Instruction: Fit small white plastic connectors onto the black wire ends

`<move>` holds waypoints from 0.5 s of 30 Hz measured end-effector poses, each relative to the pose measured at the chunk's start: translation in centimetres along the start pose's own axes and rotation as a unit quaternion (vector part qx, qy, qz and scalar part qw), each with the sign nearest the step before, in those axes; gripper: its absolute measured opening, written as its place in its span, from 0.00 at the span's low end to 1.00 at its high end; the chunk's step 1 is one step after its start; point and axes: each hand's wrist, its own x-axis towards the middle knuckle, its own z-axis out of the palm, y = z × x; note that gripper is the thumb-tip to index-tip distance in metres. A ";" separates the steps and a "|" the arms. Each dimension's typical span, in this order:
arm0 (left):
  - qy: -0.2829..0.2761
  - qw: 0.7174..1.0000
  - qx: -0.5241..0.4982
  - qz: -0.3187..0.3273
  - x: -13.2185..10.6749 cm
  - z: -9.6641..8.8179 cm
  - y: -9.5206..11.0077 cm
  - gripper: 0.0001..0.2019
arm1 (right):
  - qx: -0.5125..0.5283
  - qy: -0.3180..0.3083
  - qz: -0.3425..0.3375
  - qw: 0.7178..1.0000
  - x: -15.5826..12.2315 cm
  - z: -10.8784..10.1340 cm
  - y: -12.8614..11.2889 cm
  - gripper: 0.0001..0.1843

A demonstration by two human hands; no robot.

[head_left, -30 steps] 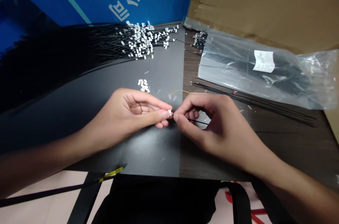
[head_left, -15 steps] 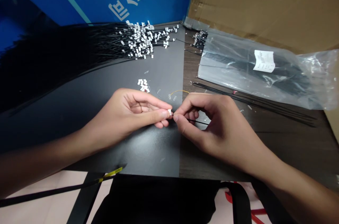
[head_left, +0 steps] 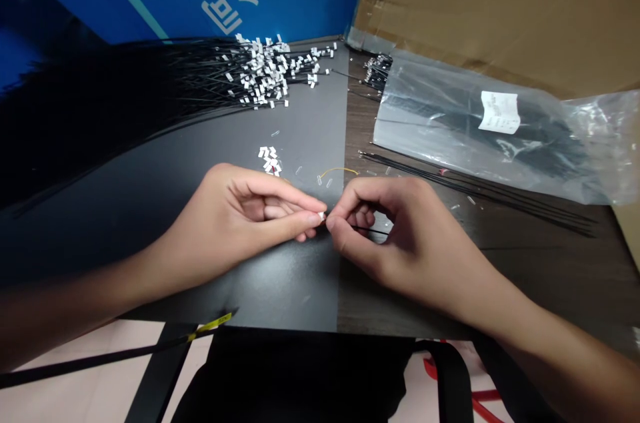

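Note:
Between the thumb and forefinger of my left hand (head_left: 255,206) is a small white connector (head_left: 321,216). My right hand (head_left: 385,220) pinches a thin black wire (head_left: 371,230) close to its tip, right beside the connector. The fingertips of both hands nearly meet, and whether the wire's end sits inside the connector cannot be made out. Behind my left hand lies a little pile of loose white connectors (head_left: 269,160). Several black wires (head_left: 480,195) with metal ends lie beyond my right hand.
A large bundle of black wires (head_left: 150,76) with white connectors on the ends covers the back left. A clear plastic bag (head_left: 440,116) of black wires lies at the right, before a cardboard panel (head_left: 500,10). A thin yellow wire (head_left: 340,170) and tiny clear pieces (head_left: 329,183) lie between.
The white connector has tilted slightly in my left fingers, and the left hand has turned a little. My right hand keeps its pinch nearly in place. The view has shifted slightly.

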 end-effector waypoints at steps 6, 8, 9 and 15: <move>0.006 0.999 0.042 0.030 -0.2 -0.1 -0.2 0.10 | 0.007 -0.001 0.004 1.000 0.0 0.1 0.0 0.07; 0.011 0.998 0.054 0.033 -0.3 -0.2 -0.2 0.10 | 0.010 0.003 -0.003 1.000 0.0 0.1 -0.1 0.07; 0.012 0.998 0.056 0.033 -0.3 -0.2 -0.1 0.10 | 0.012 0.004 -0.005 1.000 0.0 0.1 -0.1 0.07; 0.003 0.998 0.059 0.036 -0.3 -0.3 -0.2 0.09 | 0.035 -0.003 -0.004 0.999 -0.1 0.2 0.1 0.07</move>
